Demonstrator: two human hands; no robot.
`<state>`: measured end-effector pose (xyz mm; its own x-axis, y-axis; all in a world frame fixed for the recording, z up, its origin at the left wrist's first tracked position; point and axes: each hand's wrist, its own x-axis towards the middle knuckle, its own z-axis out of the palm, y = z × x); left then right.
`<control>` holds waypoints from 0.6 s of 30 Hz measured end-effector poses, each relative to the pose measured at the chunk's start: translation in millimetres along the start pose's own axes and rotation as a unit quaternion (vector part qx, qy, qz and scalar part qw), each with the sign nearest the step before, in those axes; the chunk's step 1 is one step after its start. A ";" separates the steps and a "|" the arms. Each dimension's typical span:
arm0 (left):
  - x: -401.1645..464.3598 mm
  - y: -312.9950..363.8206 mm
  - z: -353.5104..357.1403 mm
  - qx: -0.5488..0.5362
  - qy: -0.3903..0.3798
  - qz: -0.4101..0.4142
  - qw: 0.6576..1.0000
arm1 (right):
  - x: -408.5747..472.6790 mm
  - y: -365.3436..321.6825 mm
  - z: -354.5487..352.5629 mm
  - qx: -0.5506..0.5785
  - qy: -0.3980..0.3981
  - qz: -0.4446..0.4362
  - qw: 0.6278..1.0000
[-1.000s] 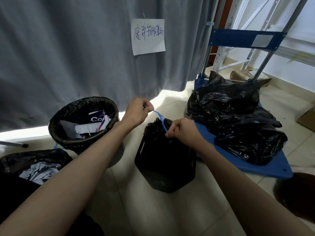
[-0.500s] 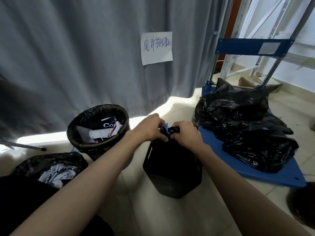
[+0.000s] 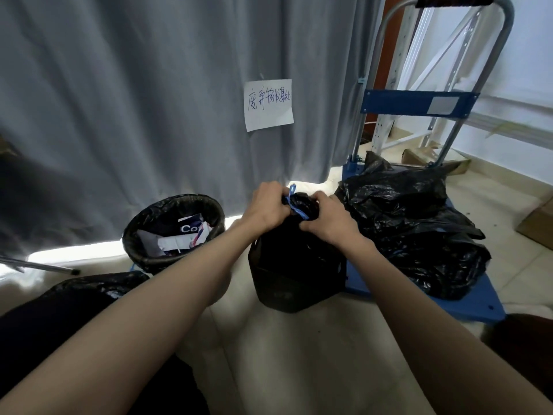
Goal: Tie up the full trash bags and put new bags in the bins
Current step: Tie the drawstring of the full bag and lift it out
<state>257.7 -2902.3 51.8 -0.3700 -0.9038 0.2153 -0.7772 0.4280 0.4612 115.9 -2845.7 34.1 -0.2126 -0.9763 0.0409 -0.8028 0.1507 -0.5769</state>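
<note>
A full black trash bag stands on the floor in the middle, its neck gathered at the top. A blue drawstring runs round that neck. My left hand grips the neck and the string from the left. From the right, my right hand pinches the string against the bag. Left of it a round bin lined with a black bag holds paper waste. Another black bag with paper lies at the lower left, partly hidden by my arm.
A blue platform trolley at the right carries several tied black bags. A grey curtain with a handwritten paper note hangs behind. A cardboard box sits at the far right, a metal leg at the left.
My hands came together at the bag's neck after pulling the blue string apart. The view tilted up, showing more of the trolley handle.
</note>
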 end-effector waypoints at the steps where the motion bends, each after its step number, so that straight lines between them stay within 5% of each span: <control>1: -0.3 2.3 -2.7 -0.002 0.000 -0.006 1.000 | -2.9 1.4 -2.0 -0.026 -0.015 0.009 0.999; 7: -16.1 -7.8 -4.0 -0.028 0.008 -0.050 0.998 | -21.8 23.1 -4.0 -0.029 0.015 0.079 0.996; 13: -34.4 -28.8 6.3 -0.045 -0.012 -0.091 0.995 | -51.2 52.3 17.3 -0.066 -0.175 0.157 0.970; 18: -44.7 -45.0 15.6 -0.011 -0.044 -0.111 0.993 | -63.6 54.7 50.7 -0.047 -0.198 0.142 0.969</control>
<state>301.3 -2881.1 8.0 -0.2346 -0.9716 0.0313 -0.8331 0.2175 0.5086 113.8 -2783.2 -41.4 -0.2163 -0.8736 -0.4360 -0.7940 0.4172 -0.4420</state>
